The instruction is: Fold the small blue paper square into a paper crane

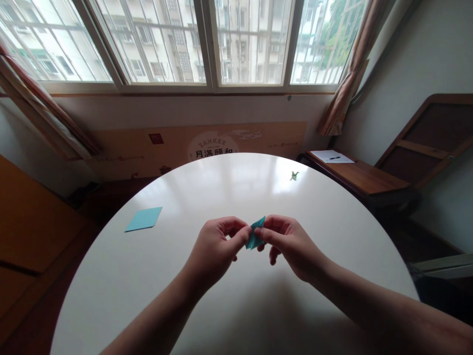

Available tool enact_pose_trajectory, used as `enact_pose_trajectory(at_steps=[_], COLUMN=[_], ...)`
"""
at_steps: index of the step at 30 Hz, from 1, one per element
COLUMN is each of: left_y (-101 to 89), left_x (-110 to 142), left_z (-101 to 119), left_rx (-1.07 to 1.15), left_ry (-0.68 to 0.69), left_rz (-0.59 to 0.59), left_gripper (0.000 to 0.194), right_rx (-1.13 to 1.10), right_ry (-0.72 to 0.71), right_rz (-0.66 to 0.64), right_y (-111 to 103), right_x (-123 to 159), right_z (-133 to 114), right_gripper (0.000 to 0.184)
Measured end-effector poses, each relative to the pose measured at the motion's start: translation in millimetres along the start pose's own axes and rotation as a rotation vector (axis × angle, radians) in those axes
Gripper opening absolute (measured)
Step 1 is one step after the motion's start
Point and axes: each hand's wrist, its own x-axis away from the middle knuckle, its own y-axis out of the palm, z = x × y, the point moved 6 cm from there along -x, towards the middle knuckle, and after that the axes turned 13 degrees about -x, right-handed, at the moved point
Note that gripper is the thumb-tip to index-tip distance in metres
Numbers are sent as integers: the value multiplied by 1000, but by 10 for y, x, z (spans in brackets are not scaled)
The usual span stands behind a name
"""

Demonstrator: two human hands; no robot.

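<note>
A small folded piece of teal paper (pixel 254 238) is held up above the white round table (pixel 177 197), pinched between both hands. My left hand (pixel 221 241) grips its left edge between thumb and fingers. On the other side, my right hand (pixel 286 239) presses its thumb on the paper's face, with the fingers behind it and the lower ones curled loosely. The paper has a pointed top corner and layered folds at the bottom. Parts of it are hidden by the thumbs.
Flat light-blue paper (pixel 144 219) lies at the table's left. Near the far right edge sits a small green folded-paper figure (pixel 294 175). Beyond the table, a wooden side table (pixel 373 175) carries a white sheet (pixel 328 155) and a pen (pixel 334 158). Windows and curtains stand behind.
</note>
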Motion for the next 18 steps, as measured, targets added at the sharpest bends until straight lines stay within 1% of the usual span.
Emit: enact_pose_trajectory(at_steps=[5,8,11,15,18], left_y=[-21,-41,-38,-31,-20], left_x=[-2,-10,-17,-24,-22], left_z=[22,41,48,30,18], left_rx=[-48,-30,-32,-14,7], left_ry=[0,18,28,0,-25], left_rz=[-6,5,-12,6,29], left_gripper=[24,25,22,24,27], right_rx=[26,45,82,87,63], right_ry=[22,54,75,42,-2], right_rz=[1,-31,-66,-80,-62], right_y=[-16,-5,14,34,34], right_x=[-6,-4,2,2,2], right_z=[7,25,45,33,5], right_gripper=[26,25,24,26,29])
